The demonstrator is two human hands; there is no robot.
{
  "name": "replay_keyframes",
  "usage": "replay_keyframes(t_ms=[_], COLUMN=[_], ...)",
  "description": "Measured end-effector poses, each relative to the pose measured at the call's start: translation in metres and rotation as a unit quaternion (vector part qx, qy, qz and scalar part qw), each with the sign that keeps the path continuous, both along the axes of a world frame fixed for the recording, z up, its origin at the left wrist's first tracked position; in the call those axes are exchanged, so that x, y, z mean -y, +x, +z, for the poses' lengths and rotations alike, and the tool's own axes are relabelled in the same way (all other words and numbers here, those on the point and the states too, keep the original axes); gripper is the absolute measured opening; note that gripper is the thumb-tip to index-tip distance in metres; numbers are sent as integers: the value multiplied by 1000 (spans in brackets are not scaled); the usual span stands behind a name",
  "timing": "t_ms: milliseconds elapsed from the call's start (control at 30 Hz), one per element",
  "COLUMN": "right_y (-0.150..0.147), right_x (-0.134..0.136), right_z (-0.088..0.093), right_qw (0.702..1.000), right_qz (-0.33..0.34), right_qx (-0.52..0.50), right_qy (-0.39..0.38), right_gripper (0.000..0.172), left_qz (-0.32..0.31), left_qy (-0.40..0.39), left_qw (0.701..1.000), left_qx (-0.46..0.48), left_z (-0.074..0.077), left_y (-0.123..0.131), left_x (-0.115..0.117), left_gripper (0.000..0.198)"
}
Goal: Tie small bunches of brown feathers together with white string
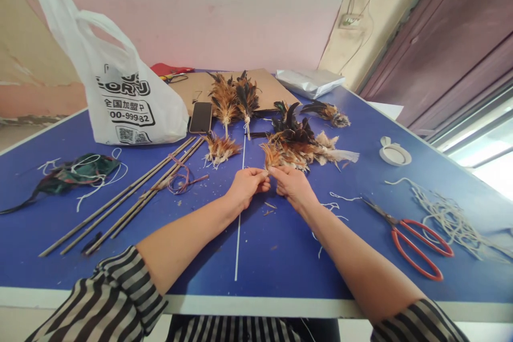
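Observation:
My left hand [249, 186] and my right hand [293, 186] meet over the middle of the blue table, fingertips pinched together. A small tuft of orange-brown feathers [272, 156] rises from between the fingertips, its lower end hidden by them. Right behind lies a loose pile of brown, black and pale feathers [298, 147]. To the left is a small brown feather bunch [221, 149]. Farther back, two tied feather bunches [223, 97] [246, 96] lie with their stems toward me. Another dark feather bunch [328, 112] is at the back right.
Red-handled scissors [417, 240] and tangled white string [449, 219] lie on the right, near a white tape roll [395, 154]. On the left are thin sticks [132, 197], dark green cloth [82, 173] and a white plastic bag [136, 91]. A phone [201, 117] rests by cardboard [272, 85].

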State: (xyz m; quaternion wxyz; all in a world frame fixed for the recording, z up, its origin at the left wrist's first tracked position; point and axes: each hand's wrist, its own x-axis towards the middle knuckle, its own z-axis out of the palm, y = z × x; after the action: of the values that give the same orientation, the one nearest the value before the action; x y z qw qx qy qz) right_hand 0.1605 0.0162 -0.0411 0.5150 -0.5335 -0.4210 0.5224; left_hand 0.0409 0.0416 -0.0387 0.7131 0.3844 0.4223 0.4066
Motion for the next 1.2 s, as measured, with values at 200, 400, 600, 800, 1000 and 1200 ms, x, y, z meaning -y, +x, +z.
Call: replay_keyframes(t_ms=[200, 400, 600, 800, 1000, 1200], right_y=[0, 6, 13, 17, 20, 20], right_x=[-3, -3, -3, -1, 2, 6], right_z=[1, -2, -1, 4, 6, 10], right_qw=[994, 993, 994, 993, 989, 985], right_qz=[-29, -57, -36, 24, 61, 114], right_qx=[-105, -98, -96, -85, -75, -47], right_qy=[-30, -31, -44, -82, -108, -120], right_gripper=[26, 29, 29, 26, 27, 26], left_qz=[-24, -147, -233, -162, -174, -217], left_qy=[-10, 39, 216, 379, 268, 160], left_qw=[1000, 983, 898, 879, 945, 963], left_qx=[-17, -103, -305, -241, -77, -23], left_z=[0, 3, 15, 20, 12, 10], left_y=[2, -7, -24, -21, -16, -20], left_x=[4, -6, -17, -15, -10, -11], left_gripper=[11, 20, 21, 18, 21, 25])
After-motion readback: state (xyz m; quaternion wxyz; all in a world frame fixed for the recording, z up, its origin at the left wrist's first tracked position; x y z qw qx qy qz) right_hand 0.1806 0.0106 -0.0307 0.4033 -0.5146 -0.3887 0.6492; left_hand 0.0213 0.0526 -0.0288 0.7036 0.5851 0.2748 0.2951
